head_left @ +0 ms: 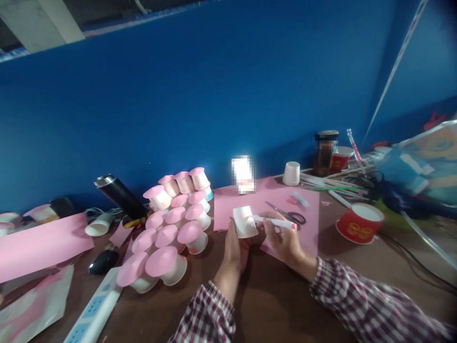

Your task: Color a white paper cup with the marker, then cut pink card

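A white paper cup (245,223) rests in my left hand (234,252), its fingers wrapped round the lower left side. Between the fingers of my right hand (283,242) is a white marker pen (278,222) with a red end, its other end pointing at the cup's side; whether it touches the cup I cannot tell. Under and behind both hands lie pink paper sheets (228,202). Dark-handled scissors (285,213) lie on the paper just beyond my right hand. Left of my hands stand several white cups topped with pink paper discs (166,261).
A power strip (94,309), a mouse (103,261) and a black flask (121,195) are on the left. To the right stand a red paper tub (360,224), an upturned white cup (292,174) and a dark jar (323,155). A blue wall (228,85) rises behind.
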A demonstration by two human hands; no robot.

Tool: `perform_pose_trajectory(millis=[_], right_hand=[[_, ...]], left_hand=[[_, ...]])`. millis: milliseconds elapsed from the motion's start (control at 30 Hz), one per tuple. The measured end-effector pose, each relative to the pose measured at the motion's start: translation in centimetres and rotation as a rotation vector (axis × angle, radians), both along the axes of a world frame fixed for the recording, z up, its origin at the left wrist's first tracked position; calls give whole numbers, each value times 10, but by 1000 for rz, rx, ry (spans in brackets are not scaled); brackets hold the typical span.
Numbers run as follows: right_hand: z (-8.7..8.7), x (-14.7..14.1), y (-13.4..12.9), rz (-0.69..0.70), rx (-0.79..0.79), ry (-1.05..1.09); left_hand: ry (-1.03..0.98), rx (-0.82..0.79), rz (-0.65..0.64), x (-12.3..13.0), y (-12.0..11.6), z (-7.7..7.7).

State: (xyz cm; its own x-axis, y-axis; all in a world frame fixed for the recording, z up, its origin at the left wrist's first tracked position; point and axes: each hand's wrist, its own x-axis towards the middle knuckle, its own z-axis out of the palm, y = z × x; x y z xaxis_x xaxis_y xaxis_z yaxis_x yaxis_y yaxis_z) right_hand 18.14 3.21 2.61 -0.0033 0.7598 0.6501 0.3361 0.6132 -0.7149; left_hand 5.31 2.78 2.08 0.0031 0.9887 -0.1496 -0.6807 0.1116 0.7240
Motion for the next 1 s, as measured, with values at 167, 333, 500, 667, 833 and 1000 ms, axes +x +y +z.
perform_pose_trajectory(millis=[167,333,500,667,833,1000], right_hand=[[2,-1,-1,-22,8,-15],[4,-1,-1,-22,26,-28],[2,-1,0,3,4,-17],[-1,0,1,5,-6,4],[0,-1,1,-12,28,-19],[4,0,-1,-7,40,-34]], left_hand=[[4,0,-24,0,-1,2],[6,7,-9,0,0,0],[-15,-13,4,-1,1,-1],[-4,27,-17,0,0,0],[0,22,-27,-1,1,-1],[-3,-2,-17,0,1,-1]])
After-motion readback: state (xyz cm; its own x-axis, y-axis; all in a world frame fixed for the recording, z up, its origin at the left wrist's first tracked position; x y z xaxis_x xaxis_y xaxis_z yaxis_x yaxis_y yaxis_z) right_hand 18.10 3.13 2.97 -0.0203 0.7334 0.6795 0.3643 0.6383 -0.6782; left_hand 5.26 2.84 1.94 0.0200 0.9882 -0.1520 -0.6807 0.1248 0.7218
